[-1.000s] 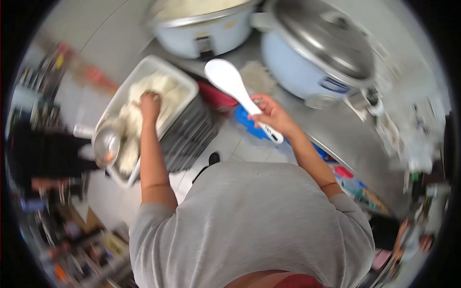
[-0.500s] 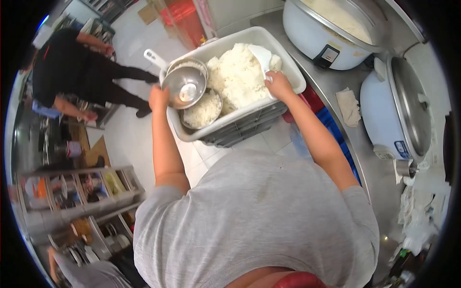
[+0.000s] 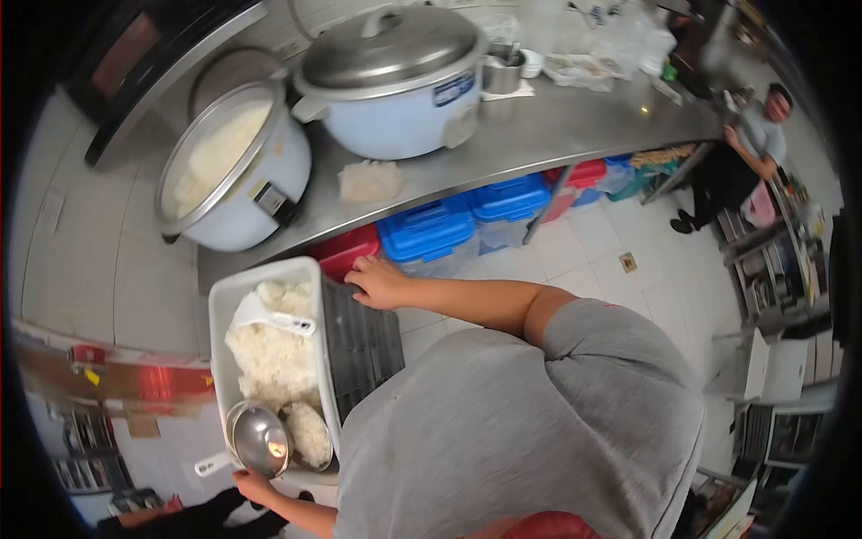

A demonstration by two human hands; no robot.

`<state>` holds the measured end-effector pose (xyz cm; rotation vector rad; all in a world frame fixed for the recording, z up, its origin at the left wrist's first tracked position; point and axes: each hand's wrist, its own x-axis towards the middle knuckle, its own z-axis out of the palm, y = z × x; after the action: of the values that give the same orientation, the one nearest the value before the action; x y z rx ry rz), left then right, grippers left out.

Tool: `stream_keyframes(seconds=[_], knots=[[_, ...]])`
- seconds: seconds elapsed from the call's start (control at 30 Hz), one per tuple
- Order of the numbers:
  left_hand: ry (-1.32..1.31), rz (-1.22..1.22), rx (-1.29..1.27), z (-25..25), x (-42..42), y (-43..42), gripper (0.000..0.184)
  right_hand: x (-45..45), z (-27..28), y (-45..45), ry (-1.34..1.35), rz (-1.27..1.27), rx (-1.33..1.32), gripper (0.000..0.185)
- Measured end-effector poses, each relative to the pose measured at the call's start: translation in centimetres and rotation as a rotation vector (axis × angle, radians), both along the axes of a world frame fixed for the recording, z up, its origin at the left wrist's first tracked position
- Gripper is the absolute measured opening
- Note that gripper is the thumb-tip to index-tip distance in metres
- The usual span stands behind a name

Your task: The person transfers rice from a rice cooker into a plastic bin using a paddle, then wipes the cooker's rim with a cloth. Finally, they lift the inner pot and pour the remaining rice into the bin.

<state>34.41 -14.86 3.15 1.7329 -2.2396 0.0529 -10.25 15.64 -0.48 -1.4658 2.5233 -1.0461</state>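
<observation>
A white tub [image 3: 218, 301] holds a mound of cooked rice [image 3: 269, 355]. My left hand [image 3: 256, 487], at the tub's near-left corner, grips the rim of a shiny metal bowl [image 3: 262, 440]. Beside that bowl sits another metal bowl with rice [image 3: 308, 436] in it. A white handle [image 3: 214, 463] sticks out past the tub's corner from under the held bowl. On the rice lies a white rice paddle [image 3: 274, 316], touched by no hand. My right hand [image 3: 379, 281] is just outside the tub's side, fingers apart and holding nothing.
Along the wall runs a steel counter [image 3: 521, 135] with an uncovered rice cooker [image 3: 247, 171], a lidded rice cooker [image 3: 395, 85] and a folded cloth [image 3: 370, 181]. Blue-lidded bins [image 3: 429, 232] stand below. One person [image 3: 759, 148] stands far right; another person's dark legs [image 3: 202, 521] show bottom left.
My right hand has let go of the rice paddle, which now rests on the rice, and moved outside the tub. My left hand still holds the bowl. The view has swung right.
</observation>
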Motion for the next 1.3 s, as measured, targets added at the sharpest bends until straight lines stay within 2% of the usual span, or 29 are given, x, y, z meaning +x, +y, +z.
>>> stream_keyframes(seconds=[0.1,0.17,0.23,0.33,0.4,0.47,0.5,0.53,0.57,0.6,0.67,0.77,0.87,0.93,1.0,1.03,1.07,1.13,1.17,1.2,1.23,1.27,1.3], knots=[[-0.128,0.145,0.051,-1.3,0.7,-1.0,0.033,-0.7,-1.9,6.3,-0.017,-0.096,0.065,0.033],[-0.004,0.07,0.105,-0.6,0.8,-0.3,0.031,-1.3,-3.8,11.5,-0.047,-0.166,0.121,0.033],[-0.006,0.001,0.112,-0.5,1.6,-0.5,0.027,-1.6,-5.8,17.8,-0.051,-0.242,0.195,0.033],[-0.112,0.094,0.03,-1.3,2.6,-0.8,0.024,-1.0,-7.0,29.0,-0.177,-0.373,0.413,0.036],[0.009,-0.008,0.064,-0.8,2.7,2.0,0.022,-0.1,-9.6,37.0,-0.218,-0.497,0.522,0.038],[0.129,0.22,0.508,-3.3,3.5,-3.2,0.023,1.7,-10.9,45.1,-0.31,-0.62,0.644,0.04],[0.306,0.27,0.685,-1.8,2.4,-2.7,0.016,2.6,-11.9,49.0,-0.372,-0.675,0.716,0.041],[0.168,0.258,0.556,-1.1,1.8,-0.7,0.016,3.6,-12.8,52.6,-0.434,-0.73,0.785,0.041],[-0.002,0.249,0.268,-0.9,1.7,1.9,0.016,4.8,-13.8,55.9,-0.508,-0.789,0.836,0.041],[-0.044,0.254,0.148,-0.9,1.2,3.3,0.016,6.1,-14.5,58.9,-0.586,-0.846,0.885,0.041],[-0.054,0.291,-0.017,0.7,-0.9,6.4,0.017,8.3,-16.9,64.2,-0.684,-0.886,0.957,0.04],[0.021,0.312,-0.218,2.7,-4.7,9.1,0.021,10.9,-17.0,68.3,-0.777,-0.947,0.954,0.039],[0.159,0.262,-0.417,4.5,-9.5,10.8,0.026,11.2,-19.0,70.5,-0.796,-0.865,0.896,0.038],[0.265,0.18,-0.509,5.5,-13.7,11.6,0.03,10.5,-19.9,71.0,-0.716,-0.842,0.77,0.038],[0.324,0.016,-0.468,7.6,-19.6,14.7,0.034,9.0,-19.9,71.0,-0.658,-0.838,0.562,0.038],[0.325,-0.107,-0.339,9.3,-23.2,17.8,0.039,7.7,-19.9,70.7,-0.635,-0.833,0.439,0.039],[0.334,-0.223,-0.199,11.6,-27.1,22.0,0.045,6.1,-18.3,70.1,-0.628,-0.793,0.35,0.037],[0.499,-0.72,-0.211,7.3,-34.8,17.2,0.053,2.2,-12.7,68.4,-0.65,-0.717,0.124,0.034],[0.583,-0.874,-0.129,7.3,-39.7,21.2,0.046,0.1,-10.1,67.7,-0.676,-0.68,-0.013,0.032],[0.463,-0.841,0.193,9.6,-43.9,27.6,0.044,-1.8,-6.5,66.9,-0.722,-0.666,-0.154,0.032],[0.606,-1.043,0.038,7.2,-49.1,30.8,0.042,-3.8,-2.9,66.3,-0.766,-0.645,-0.294,0.033],[0.553,-1.169,0.345,9.7,-52.2,38.6,0.045,-6.1,-0.4,66.1,-0.856,-0.597,-0.425,0.036],[0.614,-1.266,0.267,7.8,-56.7,42.9,0.039,-8.3,1.8,66.2,-0.946,-0.544,-0.553,0.04]])
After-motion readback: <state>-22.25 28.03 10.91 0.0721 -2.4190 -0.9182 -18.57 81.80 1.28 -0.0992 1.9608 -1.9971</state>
